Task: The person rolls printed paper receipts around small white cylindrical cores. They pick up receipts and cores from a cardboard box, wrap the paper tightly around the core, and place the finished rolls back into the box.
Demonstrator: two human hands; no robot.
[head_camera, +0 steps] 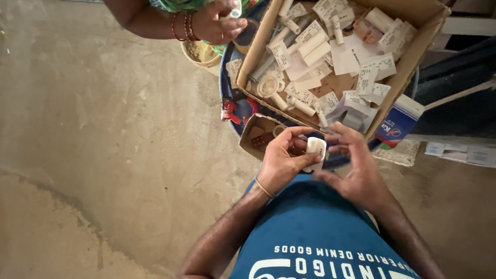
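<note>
My left hand (283, 161) grips a small white plastic piece (315, 149) between thumb and fingers, just above my lap. Beside it my right hand (352, 164) hovers with fingers spread, its fingertips close to the white piece; I cannot tell whether they touch it. Both hands sit in front of a large cardboard box (413, 51) filled with several white rolls and paper labels (310, 44). A small open cardboard box (254, 135) lies just left of my left hand.
Another person's hand (219, 23) with red bangles holds a small pale item at the top, above a round yellowish container (199, 52). A blue tub (225, 82) sits under the big box. Red-handled scissors (235, 109) lie on the tub. A blue carton (399, 123) stands at right. Concrete floor (103, 129) spreads left.
</note>
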